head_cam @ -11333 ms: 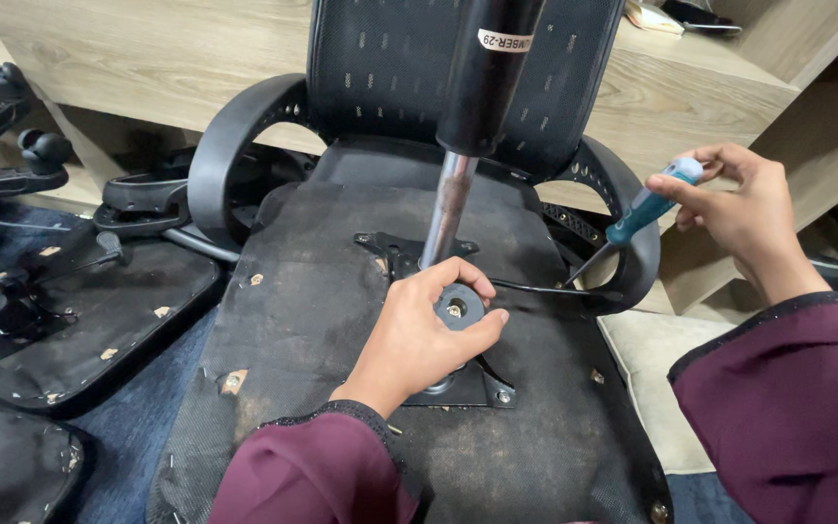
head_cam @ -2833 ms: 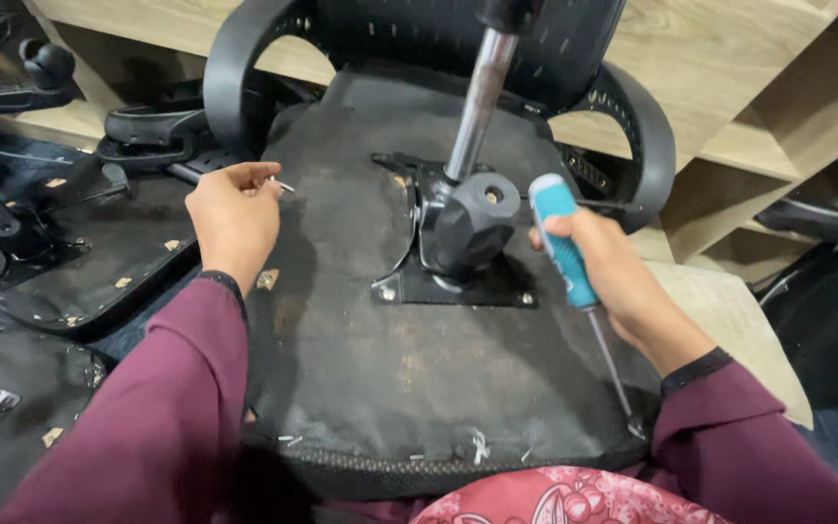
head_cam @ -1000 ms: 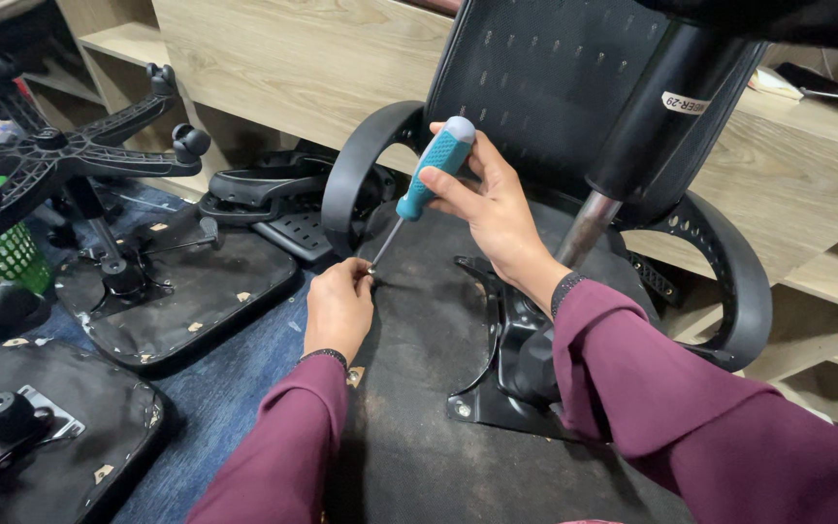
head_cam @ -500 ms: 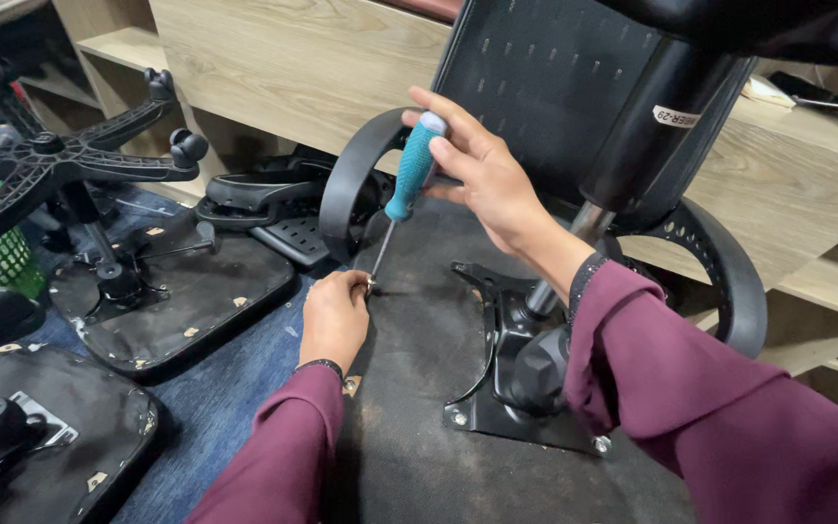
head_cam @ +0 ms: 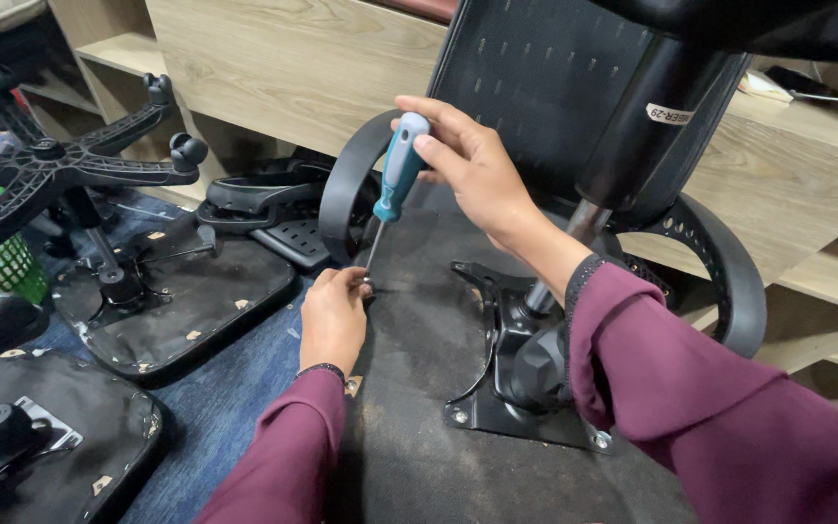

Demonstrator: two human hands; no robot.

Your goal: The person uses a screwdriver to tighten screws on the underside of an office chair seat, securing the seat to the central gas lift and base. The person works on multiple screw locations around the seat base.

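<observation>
Light wooden shelving runs behind both hands, and blue carpet shows below the left hand. Under the hands lies the biggest thing, an upturned office chair seat with a worn black underside, its mesh backrest rising behind the right hand. A curved black armrest arcs just behind the left hand; another sits beyond the right sleeve. A thick black gas cylinder slants up to the right of the right hand, its metal rod meeting a black mounting plate bolted to the seat, just right of the left forearm. Well left of the left hand lie other seat bases and a star-shaped wheel base.

The right hand is wrapped around the teal handle of a screwdriver, held nearly upright, tip down at the seat's edge. The left hand pinches its fingers closed around the tip; whatever it holds there is too small to make out.
</observation>
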